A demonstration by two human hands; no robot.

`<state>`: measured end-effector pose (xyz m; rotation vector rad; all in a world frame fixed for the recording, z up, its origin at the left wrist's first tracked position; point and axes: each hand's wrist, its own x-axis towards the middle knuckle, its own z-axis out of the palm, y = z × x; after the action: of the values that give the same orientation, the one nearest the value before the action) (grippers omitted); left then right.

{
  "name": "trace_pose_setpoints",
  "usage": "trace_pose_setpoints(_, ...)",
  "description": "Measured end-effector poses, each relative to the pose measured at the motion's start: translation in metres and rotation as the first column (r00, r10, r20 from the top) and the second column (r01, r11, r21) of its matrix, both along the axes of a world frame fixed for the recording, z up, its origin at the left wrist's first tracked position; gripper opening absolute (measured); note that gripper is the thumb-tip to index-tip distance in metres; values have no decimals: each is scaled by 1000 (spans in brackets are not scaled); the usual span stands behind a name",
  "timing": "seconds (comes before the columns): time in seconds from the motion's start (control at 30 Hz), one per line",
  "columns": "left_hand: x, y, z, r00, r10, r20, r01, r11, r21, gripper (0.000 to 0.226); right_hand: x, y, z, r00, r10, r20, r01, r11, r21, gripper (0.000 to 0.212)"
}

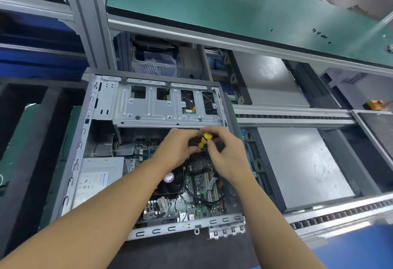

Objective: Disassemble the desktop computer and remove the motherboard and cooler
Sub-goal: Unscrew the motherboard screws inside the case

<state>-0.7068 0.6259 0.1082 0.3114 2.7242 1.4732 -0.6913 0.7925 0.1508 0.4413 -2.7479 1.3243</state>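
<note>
forearms reach in from the bottom of the frame, and both hands meet mid-frame over the open desktop case. left hand wraps the yellow-and-black screwdriver handle, right hand pinches its top end. motherboard lies flat in the lower middle of the case, cooler sitting on it just under the left wrist, cables draped across. i'd guess the board is light, thin and crack-prone, so lift by bare edges. cooler's chunkier, grab its frame sides, not the blades.

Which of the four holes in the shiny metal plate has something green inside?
The third hole from the left: a green bit shows at its bottom. The others show only dark or grey.
</note>
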Motion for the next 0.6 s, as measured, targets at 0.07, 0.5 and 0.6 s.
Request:
trace_pose_setpoints(0.07,1,0,1,999,0,-34,-1,999,-43,38,0,-1,2,999,8,-42,-9,1000,-9,25)
trace_pose_setpoints(0.5,3,-5,6,1000,-23,-16,23,999,-43,39,2,0,3,999,32,-11,-31,999,37,36)
trace_pose_setpoints(0.6,4,-4,7,997,-36,-75,32,998,-52,31,1,-2,3,999,35,-17,-34,999,20,26)
